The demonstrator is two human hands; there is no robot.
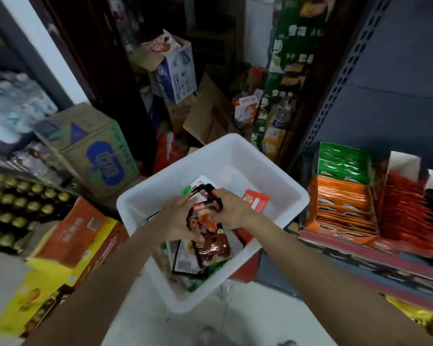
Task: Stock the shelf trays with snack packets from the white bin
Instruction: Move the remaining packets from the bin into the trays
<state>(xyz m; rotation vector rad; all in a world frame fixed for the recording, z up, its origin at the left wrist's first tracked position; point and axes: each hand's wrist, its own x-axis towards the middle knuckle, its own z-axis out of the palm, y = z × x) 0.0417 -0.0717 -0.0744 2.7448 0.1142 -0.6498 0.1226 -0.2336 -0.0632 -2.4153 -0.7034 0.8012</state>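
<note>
Though the packets (pixel 203 222) looked light, their glossy film seemed likely to slide, crinkle and bend under a loose hold; a pinch across the flat faces, or along a sealed edge, seemed the safer way to lift several at once. Both hands were down in the white bin (pixel 273 171), gathering a small stack; the left hand (pixel 176 217) cupped the stack from the side, its fingers curled partly round it; the right hand (pixel 231 208) gripped the top end, fingers bent over the packets. The packets were dark brown and black with red and orange print, shiny and somewhat blurred; more lay loose in the bin beneath, among them a red one (pixel 256 199) and some with white backs. The shelf trays (pixel 345 196) stood just right of the bin, already holding upright rows of green, orange and red packets; the brown ones had not yet reached them.
</note>
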